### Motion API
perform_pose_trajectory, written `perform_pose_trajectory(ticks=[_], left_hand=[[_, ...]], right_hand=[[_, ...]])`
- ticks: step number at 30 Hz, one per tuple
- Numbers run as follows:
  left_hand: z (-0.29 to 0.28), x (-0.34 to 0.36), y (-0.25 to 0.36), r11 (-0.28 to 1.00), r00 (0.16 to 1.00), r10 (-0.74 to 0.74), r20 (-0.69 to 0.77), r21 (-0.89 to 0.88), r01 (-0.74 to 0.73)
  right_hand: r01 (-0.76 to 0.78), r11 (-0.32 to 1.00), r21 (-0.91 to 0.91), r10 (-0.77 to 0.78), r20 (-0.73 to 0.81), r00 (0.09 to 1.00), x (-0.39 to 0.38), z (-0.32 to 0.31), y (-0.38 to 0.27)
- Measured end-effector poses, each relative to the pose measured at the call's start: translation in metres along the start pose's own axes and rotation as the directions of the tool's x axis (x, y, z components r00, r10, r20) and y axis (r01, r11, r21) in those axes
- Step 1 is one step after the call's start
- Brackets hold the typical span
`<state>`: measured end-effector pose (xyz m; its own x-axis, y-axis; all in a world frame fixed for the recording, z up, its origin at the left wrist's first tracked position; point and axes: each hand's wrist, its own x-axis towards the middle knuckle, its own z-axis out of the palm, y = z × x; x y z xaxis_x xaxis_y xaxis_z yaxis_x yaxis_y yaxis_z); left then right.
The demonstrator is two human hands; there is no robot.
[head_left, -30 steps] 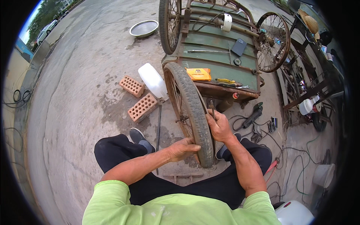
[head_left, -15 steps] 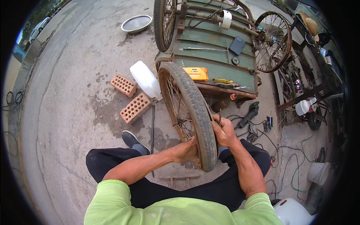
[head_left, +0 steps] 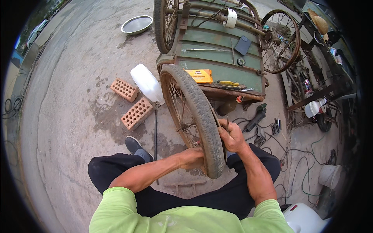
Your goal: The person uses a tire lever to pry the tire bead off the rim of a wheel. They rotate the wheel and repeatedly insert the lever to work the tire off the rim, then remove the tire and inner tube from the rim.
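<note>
A spoked wheel with a worn tyre (head_left: 198, 112) stands upright between my knees. My left hand (head_left: 191, 157) grips its near lower part from the left, fingertips hidden behind the tyre. My right hand (head_left: 232, 136) is closed on a thin dark metal tool (head_left: 227, 120) against the tyre's right side. Beyond the wheel is an overturned rusty green cart (head_left: 213, 39), bearing an orange box (head_left: 199, 76), yellow-handled pliers (head_left: 227, 84) and a phone (head_left: 243, 44).
On the concrete are two perforated bricks (head_left: 136, 113), a white jug (head_left: 145, 82), a metal bar (head_left: 155, 136) and a steel basin (head_left: 136, 24). At right lie a power tool (head_left: 256, 120), cables, a bucket (head_left: 329, 174) and a scrap-laden rack (head_left: 318, 93).
The wheel's lower end has shifted right and toward me. My left hand has slid from the tyre's outside to inside the rim, and my right hand has moved slightly right and down.
</note>
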<state>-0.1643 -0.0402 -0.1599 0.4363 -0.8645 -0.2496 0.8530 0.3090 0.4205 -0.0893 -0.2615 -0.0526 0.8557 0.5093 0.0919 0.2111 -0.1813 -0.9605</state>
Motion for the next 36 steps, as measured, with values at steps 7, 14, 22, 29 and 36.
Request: perform_pose_trajectory(ticks=[7, 14, 22, 29, 36], left_hand=[[-0.008, -0.006, 0.008, 0.997, 0.994, -0.052, 0.095, 0.07, 0.045], [-0.001, -0.008, 0.008, 0.993, 0.997, -0.076, 0.012, 0.087, 0.075], [-0.001, -0.003, -0.007, 1.0, 0.992, 0.002, -0.128, 0.01, 0.0], [0.0, -0.004, -0.012, 0.997, 0.969, 0.065, -0.237, 0.066, -0.05], [-0.057, -0.01, -0.013, 0.929, 0.98, 0.021, -0.198, 0.366, 0.053]], right_hand=[[-0.012, 0.999, -0.05, 0.012, -0.013, 1.0, 0.0, 0.004, 0.008], [-0.024, 0.999, -0.033, 0.024, -0.004, 1.0, 0.0, 0.005, 0.0], [-0.027, 1.0, -0.003, 0.027, -0.019, 0.999, -0.004, -0.002, -0.002], [0.004, 1.0, 0.007, -0.004, -0.048, 0.999, -0.004, -0.002, -0.003], [-0.008, 1.0, 0.023, 0.009, -0.038, 0.999, -0.004, -0.001, 0.001]])
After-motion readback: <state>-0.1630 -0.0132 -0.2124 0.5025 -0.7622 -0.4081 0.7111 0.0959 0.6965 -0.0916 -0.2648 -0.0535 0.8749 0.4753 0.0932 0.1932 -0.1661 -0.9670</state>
